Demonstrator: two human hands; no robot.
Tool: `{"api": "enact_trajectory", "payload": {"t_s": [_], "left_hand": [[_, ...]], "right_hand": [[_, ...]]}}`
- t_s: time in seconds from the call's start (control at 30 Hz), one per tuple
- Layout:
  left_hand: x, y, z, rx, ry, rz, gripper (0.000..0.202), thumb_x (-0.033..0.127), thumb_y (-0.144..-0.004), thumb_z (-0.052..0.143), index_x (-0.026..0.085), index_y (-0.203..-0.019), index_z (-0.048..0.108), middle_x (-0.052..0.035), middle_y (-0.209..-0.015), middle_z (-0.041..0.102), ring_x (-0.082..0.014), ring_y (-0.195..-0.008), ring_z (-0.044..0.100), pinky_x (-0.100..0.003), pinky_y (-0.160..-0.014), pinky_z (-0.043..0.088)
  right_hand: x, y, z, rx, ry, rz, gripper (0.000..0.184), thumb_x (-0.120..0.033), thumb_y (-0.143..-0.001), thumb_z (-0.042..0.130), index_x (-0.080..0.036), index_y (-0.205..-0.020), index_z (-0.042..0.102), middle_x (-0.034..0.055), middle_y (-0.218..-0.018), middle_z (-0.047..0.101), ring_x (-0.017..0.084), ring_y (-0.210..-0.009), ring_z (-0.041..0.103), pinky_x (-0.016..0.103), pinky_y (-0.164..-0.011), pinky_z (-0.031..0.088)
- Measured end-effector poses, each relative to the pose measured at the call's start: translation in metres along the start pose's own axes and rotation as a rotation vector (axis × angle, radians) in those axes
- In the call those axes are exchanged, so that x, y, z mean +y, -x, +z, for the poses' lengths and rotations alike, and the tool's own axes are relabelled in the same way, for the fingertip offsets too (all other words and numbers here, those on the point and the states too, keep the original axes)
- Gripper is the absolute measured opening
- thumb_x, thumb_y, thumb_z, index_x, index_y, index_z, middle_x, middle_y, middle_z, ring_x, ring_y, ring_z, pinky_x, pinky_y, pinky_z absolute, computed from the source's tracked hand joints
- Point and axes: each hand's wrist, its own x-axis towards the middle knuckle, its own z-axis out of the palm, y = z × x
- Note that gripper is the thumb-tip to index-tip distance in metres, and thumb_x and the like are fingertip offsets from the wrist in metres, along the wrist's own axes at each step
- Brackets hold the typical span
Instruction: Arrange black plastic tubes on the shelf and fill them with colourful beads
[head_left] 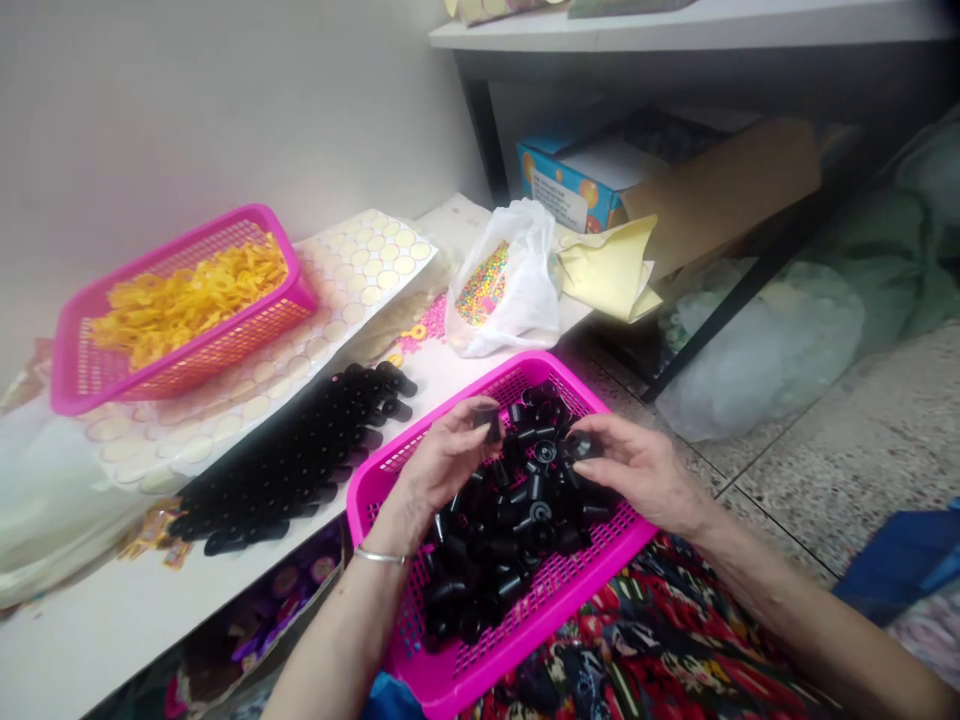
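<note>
Black caps [510,540]: small, short plastic cylinders, glossy, some showing a ringed round end. They sit in a loose heap filling the near pink basket [450,685], which rests on the lap over flowered cloth [660,650], at the table [97,620] edge.

Left hand [442,460]: fingers [469,425] curled in and closed on a short cap [491,425], pinched at the tips just above the heap. Thin metal bangle [379,556] on the wrist.

Right hand [637,470]: fingers [600,432] bent and closed round a ring-faced cap [581,445], held low over the heap, palm down. The two hands are near each other and not touching.

Basket is rigid plastic mesh, rectangular, bright magenta.

On the table just left of it: black rack of caps [300,460], the pieces packed in neat rows. Behind that, a white sheet of round stickers [360,270], glossy. A second pink mesh basket [67,370] sits on the sheet, piled with yellow plastic rings [180,300]. Further right, a crumpled white plastic bag [525,250], open, with tiny multicoloured beads [484,285] showing inside. Yellow paper [607,270] lies just beside the bag.
</note>
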Motion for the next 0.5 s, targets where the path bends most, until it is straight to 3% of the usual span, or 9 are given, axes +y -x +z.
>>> {"api": "enact_trajectory", "payload": {"t_s": [0.13,0.23,0.37,0.5], "left_hand": [[-0.010,0.007,0.024,0.118,0.194,0.008,0.021,0.028,-0.066,0.073,0.017,-0.080,0.063,-0.0018,-0.077,0.064,-0.0127,-0.070,0.059,-0.025,-0.063,0.047],[-0.017,0.011,0.037,0.169,0.281,0.049,0.020,0.025,-0.064,0.075,0.017,-0.078,0.063,-0.0009,-0.078,0.066,-0.0130,-0.073,0.060,-0.026,-0.069,0.048],[-0.019,0.015,0.047,0.186,0.336,0.082,0.031,0.022,-0.062,0.075,0.021,-0.090,0.061,0.0002,-0.083,0.068,-0.0168,-0.082,0.063,-0.033,-0.081,0.047],[-0.021,0.015,0.051,0.205,0.328,0.087,0.031,0.021,-0.062,0.075,0.022,-0.089,0.060,0.0003,-0.087,0.068,-0.0175,-0.085,0.063,-0.034,-0.083,0.047]], "right_hand": [[-0.011,-0.004,0.014,-0.061,0.221,-0.187,0.027,-0.021,-0.080,0.059,-0.020,-0.107,0.060,0.0054,-0.098,0.062,0.018,-0.091,0.060,0.033,-0.082,0.050],[-0.016,-0.007,0.024,-0.047,0.366,-0.304,0.030,-0.017,-0.081,0.057,-0.020,-0.111,0.059,0.0065,-0.096,0.061,0.019,-0.092,0.058,0.034,-0.083,0.049],[-0.013,-0.010,0.033,-0.040,0.416,-0.340,0.032,-0.016,-0.081,0.057,-0.018,-0.113,0.058,0.0070,-0.093,0.060,0.018,-0.084,0.059,0.031,-0.077,0.050],[-0.011,-0.011,0.036,0.026,0.427,-0.337,0.028,-0.016,-0.080,0.058,-0.019,-0.108,0.060,0.0064,-0.090,0.061,0.017,-0.080,0.059,0.031,-0.074,0.050]]}}
